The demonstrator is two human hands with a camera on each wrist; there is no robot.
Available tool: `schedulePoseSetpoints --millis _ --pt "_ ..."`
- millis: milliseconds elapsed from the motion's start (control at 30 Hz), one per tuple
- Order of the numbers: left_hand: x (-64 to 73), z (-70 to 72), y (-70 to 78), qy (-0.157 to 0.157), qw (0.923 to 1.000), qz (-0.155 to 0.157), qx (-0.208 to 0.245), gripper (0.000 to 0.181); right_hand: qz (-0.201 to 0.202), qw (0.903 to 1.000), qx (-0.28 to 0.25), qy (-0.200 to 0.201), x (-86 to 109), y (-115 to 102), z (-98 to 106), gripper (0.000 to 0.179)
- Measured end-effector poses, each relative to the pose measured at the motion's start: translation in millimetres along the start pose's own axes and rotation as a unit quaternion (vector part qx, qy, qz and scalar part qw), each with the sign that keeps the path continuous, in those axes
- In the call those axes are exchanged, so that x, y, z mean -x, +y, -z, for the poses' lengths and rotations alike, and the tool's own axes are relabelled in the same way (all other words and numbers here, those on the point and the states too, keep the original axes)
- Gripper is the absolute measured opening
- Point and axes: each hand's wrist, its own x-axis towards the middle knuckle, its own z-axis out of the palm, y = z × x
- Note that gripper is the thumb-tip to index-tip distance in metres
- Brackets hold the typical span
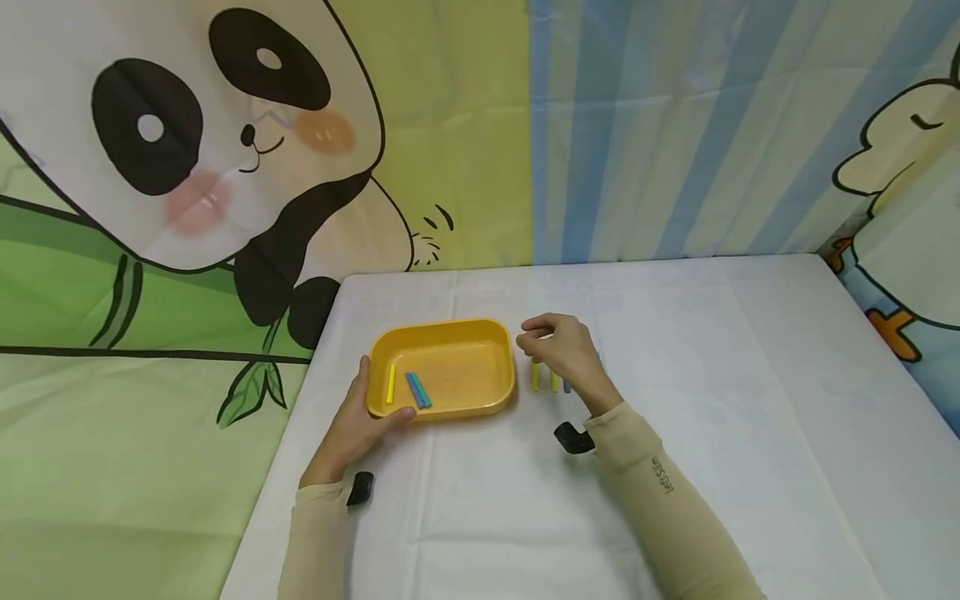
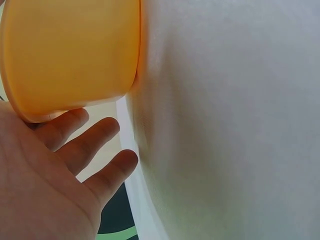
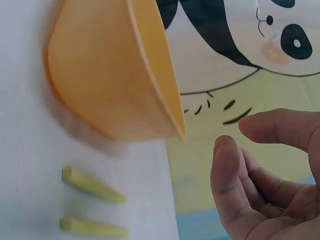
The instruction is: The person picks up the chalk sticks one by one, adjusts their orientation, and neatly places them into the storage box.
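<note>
At the left of the orange-yellow plastic tray (image 1: 468, 367), my left hand (image 1: 360, 433) grips a corner, thumb over the near rim and fingers along the side wall. Inside lie a yellow stick (image 1: 391, 385), a blue stick (image 1: 414, 390) and a teal stick (image 1: 423, 390). My right hand (image 1: 567, 352) is raised just right of the tray, fingers loosely bent. A gap shows between thumb and index finger in the right wrist view, with nothing held. Below that hand, two flat-ended yellow sticks (image 3: 93, 185) lie on the table. A blue stick (image 1: 567, 387) is partly hidden by it.
A white cloth covers the table (image 1: 480, 508). Past the right hand, a bit of a teal stick (image 1: 600, 359) shows. Behind the table hangs a printed backdrop (image 1: 457, 133) with a panda. Black wrist cameras sit at both sleeves.
</note>
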Motion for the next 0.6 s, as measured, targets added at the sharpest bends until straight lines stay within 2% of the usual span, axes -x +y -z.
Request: schedulePoseSetpoints --millis 100,167,267,400,600 --pt "4.6 1.9 11.7 -0.003 1.0 0.0 -0.002 0.124 -0.008 0.9999 0.004 0.011 0.4 9.5 10.3 0.029" --pt "4.0 1.9 11.7 -0.003 1.0 0.002 -0.003 0.123 -0.016 0.9997 0.006 0.016 0.6 15.8 17.1 0.03" --pt "-2.1 0.0 -2.3 0.0 1.0 0.005 -0.005 0.124 -0.027 0.9993 0.002 0.024 1.5 25.2 26.1 0.033" --pt "-11.4 -3.7 -28.3 0.006 0.9999 -0.001 -0.011 0.126 -0.05 0.9982 -0.013 0.03 2.9 36.7 38.1 0.039" --pt "-12.4 -4.9 -35.6 0.013 0.9997 -0.012 -0.014 0.126 -0.066 0.9963 0.015 0.053 5.7 54.8 52.7 0.044"
